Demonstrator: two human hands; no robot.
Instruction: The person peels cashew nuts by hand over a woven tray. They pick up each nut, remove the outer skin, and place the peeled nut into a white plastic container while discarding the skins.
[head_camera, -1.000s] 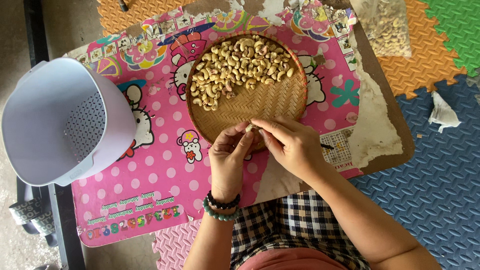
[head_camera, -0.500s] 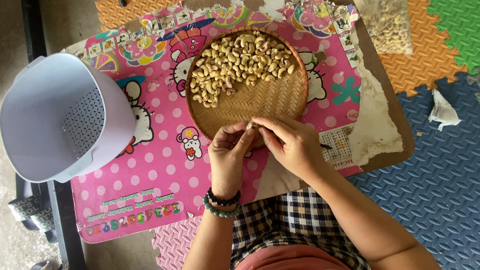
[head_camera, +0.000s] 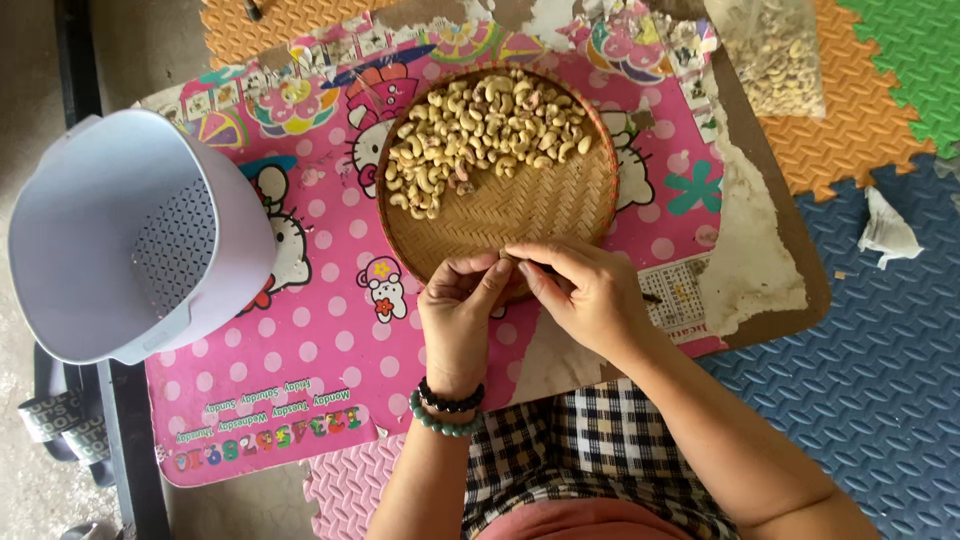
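**Hands work a cashew over woven tray**

Head view: left hand (head_camera: 462, 312) & right hand (head_camera: 585, 297) meet at near rim of bamboo tray (head_camera: 520, 215), fingertips pinching one cashew (head_camera: 506, 257) betw. them. Nut looks light, brittle, best held by its ends. Cashew pile (head_camera: 480, 135) far side; lavender colander (head_camera: 130, 235) left.

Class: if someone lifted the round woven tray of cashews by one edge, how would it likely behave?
The woven tray looks thin and shallow, so probably light but slightly flexible. The cashews heap on its far side, so lifting one edge would likely send them sliding or spilling.
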